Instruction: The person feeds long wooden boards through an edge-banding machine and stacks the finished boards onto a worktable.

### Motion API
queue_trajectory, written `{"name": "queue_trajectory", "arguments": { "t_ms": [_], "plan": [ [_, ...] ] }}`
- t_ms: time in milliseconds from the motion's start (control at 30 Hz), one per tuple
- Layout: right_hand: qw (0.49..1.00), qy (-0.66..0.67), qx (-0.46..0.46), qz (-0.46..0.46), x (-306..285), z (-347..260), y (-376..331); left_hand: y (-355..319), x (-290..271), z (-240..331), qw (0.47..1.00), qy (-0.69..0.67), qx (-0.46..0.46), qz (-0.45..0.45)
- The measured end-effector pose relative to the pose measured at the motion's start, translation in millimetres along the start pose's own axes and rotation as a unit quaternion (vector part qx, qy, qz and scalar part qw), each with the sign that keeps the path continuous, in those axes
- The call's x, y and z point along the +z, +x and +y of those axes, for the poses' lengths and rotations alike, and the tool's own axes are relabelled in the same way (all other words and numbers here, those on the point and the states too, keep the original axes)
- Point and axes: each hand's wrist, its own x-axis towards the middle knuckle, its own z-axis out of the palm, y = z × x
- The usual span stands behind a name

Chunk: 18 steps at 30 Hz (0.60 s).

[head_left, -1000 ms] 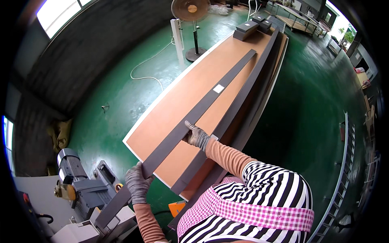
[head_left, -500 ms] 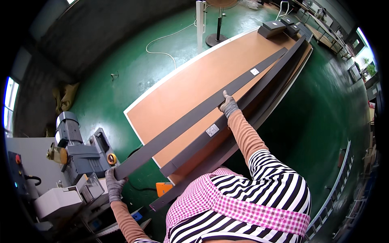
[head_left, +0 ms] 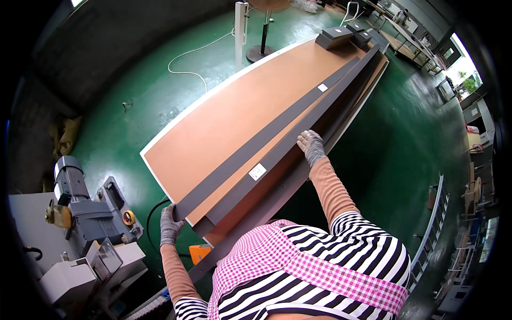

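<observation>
Head view: At the near end of a brown tabletop (head_left: 213, 128), the left hand (head_left: 170, 228) has its fingers wrapped around a long dark strip (head_left: 253, 148) lying lengthwise over it. Along the tabletop's right side, a labeled strip (head_left: 282, 146) meets the right hand (head_left: 311, 145), fingers bent, grip impossible to tell.

right hand (head_left: 311, 146): off loose strip (head_left: 253, 144), at stack (head_left: 280, 149) | loose strip: nearer stack

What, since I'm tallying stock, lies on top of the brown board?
Grey strips and, at the far end, dark blocks. The brown board directly beneath them is covered and unseen.
</observation>
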Motion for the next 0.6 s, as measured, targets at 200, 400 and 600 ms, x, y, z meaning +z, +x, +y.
{"name": "queue_trajectory", "arguments": {
  "t_ms": [200, 400, 600],
  "plan": [
    [0.996, -0.016, -0.010, 0.088, -59.5, 21.6, -7.2, -23.2, 8.5, -17.8, 0.992, -0.017, -0.123, -0.026],
    [0.983, -0.071, 0.079, 0.146, -104.5, 83.8, -7.2, -128.5, 50.1, -36.1, 0.971, 0.021, -0.213, 0.104],
    [0.957, -0.197, 0.188, 0.105, -88.7, 120.0, -19.7, -191.0, 119.8, -17.0, 0.940, 0.008, -0.342, 0.012]
  ]
}}
